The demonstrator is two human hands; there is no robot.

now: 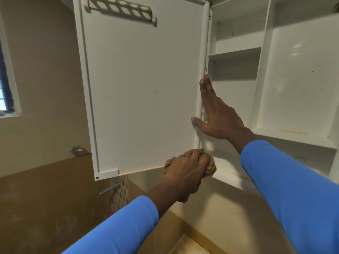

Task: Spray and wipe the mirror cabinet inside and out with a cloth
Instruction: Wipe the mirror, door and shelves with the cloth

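The white mirror cabinet [293, 88] hangs open above me, its door [143, 85] swung out to the left so I see the door's white inner face. My left hand [185, 173] grips a bunched brown cloth [209, 162] and presses it against the door's lower right corner, by the hinge. My right hand [218, 116] lies flat with straight fingers along the hinge post [203, 52], thumb out across the post. No spray bottle is in view.
Inside the cabinet are white shelves [234, 52] and a vertical divider [264, 61], with yellowish stains on the lower ledge [293, 132]. A slotted rack [121, 8] is fixed at the door's top. A wall tap [110, 188] and a window [7, 79] lie to the left.
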